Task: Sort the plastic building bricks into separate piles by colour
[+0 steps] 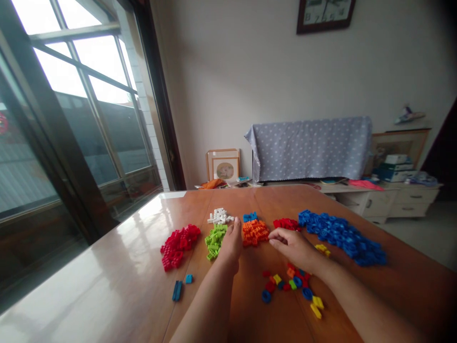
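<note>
My left hand (233, 242) is held on edge, fingers stretched out, with nothing seen in it. It stands between a lime green brick pile (213, 244), which it partly hides, and an orange brick pile (254, 232). On the orange pile's other side is my right hand (293, 245), its fingers loosely bent and a little apart from the thumb. Nothing shows in its grasp. Just behind it lies a small red brick pile (285, 224). A few blue bricks (250, 216) sit against the back of the orange pile, and white bricks (219, 216) lie behind the green ones.
A larger red pile (178, 245) lies left on the wooden table (121, 286), near loose teal bricks (177, 290). Mixed loose pieces (293, 283) are scattered beneath my right forearm. A long blue pile (341, 236) stretches along the right; yellow bricks (323, 249) lie near my right wrist.
</note>
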`<state>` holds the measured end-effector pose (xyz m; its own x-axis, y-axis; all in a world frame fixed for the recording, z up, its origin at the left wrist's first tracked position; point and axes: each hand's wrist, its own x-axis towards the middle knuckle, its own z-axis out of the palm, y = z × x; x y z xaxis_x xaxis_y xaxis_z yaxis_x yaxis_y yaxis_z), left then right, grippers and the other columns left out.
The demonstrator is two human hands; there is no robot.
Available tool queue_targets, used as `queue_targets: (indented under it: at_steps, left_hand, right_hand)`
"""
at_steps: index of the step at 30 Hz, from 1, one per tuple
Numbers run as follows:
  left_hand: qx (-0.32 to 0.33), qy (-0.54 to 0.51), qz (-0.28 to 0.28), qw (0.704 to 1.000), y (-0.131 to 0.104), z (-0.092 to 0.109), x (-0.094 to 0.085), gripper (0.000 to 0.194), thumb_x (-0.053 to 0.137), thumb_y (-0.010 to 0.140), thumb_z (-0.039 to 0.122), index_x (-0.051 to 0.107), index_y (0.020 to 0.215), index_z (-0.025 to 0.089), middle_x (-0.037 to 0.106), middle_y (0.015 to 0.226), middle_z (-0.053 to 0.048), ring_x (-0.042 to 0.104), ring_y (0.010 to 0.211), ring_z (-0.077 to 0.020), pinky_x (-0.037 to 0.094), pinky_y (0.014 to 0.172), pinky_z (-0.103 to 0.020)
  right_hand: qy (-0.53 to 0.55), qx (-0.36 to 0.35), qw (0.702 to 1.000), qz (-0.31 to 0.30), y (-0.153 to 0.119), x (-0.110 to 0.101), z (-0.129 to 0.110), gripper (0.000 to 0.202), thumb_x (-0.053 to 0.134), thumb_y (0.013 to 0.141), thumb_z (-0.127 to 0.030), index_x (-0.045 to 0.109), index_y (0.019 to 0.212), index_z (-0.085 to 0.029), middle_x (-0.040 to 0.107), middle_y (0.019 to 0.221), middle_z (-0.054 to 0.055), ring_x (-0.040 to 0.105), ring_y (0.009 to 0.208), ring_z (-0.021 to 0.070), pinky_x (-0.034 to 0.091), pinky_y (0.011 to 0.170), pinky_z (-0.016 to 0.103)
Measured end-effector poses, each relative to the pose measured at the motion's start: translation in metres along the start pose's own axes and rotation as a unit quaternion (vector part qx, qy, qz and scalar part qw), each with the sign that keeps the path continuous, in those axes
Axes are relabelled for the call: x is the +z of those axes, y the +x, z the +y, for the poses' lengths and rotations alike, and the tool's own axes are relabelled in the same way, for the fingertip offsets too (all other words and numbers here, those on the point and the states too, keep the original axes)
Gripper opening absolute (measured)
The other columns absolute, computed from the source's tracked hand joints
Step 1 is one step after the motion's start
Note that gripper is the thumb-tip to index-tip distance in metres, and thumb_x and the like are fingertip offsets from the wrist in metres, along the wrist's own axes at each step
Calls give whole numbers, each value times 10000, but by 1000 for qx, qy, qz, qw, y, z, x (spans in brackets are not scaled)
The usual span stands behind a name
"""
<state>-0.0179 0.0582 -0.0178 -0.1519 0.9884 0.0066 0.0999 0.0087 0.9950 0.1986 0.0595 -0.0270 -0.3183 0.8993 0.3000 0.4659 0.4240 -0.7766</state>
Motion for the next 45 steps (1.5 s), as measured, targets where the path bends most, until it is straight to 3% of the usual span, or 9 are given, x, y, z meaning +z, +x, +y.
queue_targets:
  at_steps: [9, 13, 16, 20, 25, 34, 39, 42, 45]
  left_hand:
    - [16, -29, 7, 999, -9, 15, 1, 666, 502, 857, 702, 616, 1275, 196, 555, 1423, -123, 489, 1314, -306, 386, 1067, -390]
    - [35, 18, -25, 999, -13, 18, 5, 464, 588, 847, 570, 676, 1046, 161, 703, 1050, -106, 622, 974, -238, 463, 839, -315]
    - [34, 78, -103, 991, -17, 17, 9, 226, 638, 793, 359, 671, 880, 152, 634, 736, -22, 533, 648, -140, 383, 600, -242]
    - [61, 175, -230, 955, -24, 10, 13, 147, 631, 694, 189, 695, 826, 169, 632, 721, -11, 507, 620, -128, 333, 548, -225]
    - [161, 286, -328, 886, -33, 5, 18, 202, 619, 667, 142, 749, 798, 225, 680, 736, -17, 572, 655, -166, 414, 605, -259]
    - [234, 406, -301, 831, -36, 9, 18, 136, 712, 604, 174, 742, 718, 242, 669, 830, -66, 578, 785, -235, 449, 673, -312]
    - [228, 406, -298, 833, -36, 9, 18, 106, 706, 622, 189, 751, 702, 241, 671, 841, -84, 583, 833, -260, 461, 711, -332]
    - [239, 408, -292, 831, -34, 6, 19, 85, 684, 625, 166, 732, 638, 236, 665, 776, -75, 578, 791, -245, 454, 704, -325]
    - [230, 394, -277, 846, -32, 5, 18, 114, 643, 642, 144, 722, 629, 225, 669, 720, -59, 569, 705, -209, 433, 646, -294]
  right_hand:
    - [26, 17, 999, 25, 0, -32, -8, 207, 538, 892, -366, 635, 868, -185, 614, 753, -13, 558, 697, 140, 438, 646, 256]
    - [-4, 72, 997, -42, -9, -49, -3, 155, 546, 852, -307, 638, 828, -184, 614, 713, -17, 548, 649, 130, 395, 568, 232]
    - [-45, 99, 984, -138, -17, -55, -2, 99, 591, 768, -230, 669, 810, -185, 628, 685, -16, 539, 615, 124, 348, 521, 215]
    - [-100, 105, 966, -215, -23, -50, -6, 234, 593, 684, -146, 725, 867, -208, 622, 630, -28, 497, 542, 104, 268, 472, 200]
    - [-140, 93, 960, -223, -23, -42, -6, 330, 636, 589, -88, 770, 850, -240, 640, 640, -34, 473, 512, 93, 238, 449, 200]
    - [-151, 101, 956, -232, -24, -43, -5, 220, 661, 639, -150, 737, 835, -216, 671, 679, -22, 542, 567, 118, 285, 455, 195]
    - [-84, 93, 980, -157, -14, -29, -3, 155, 608, 732, -183, 685, 867, -183, 658, 675, -11, 562, 591, 123, 339, 493, 194]
    - [-46, 57, 996, -52, -3, -15, -3, 257, 560, 794, -207, 660, 1029, -175, 680, 767, 5, 611, 701, 147, 431, 601, 221]
    - [-25, 33, 999, -9, 2, -8, -1, 370, 532, 817, -206, 621, 1175, -168, 697, 839, 15, 619, 750, 151, 457, 681, 246]
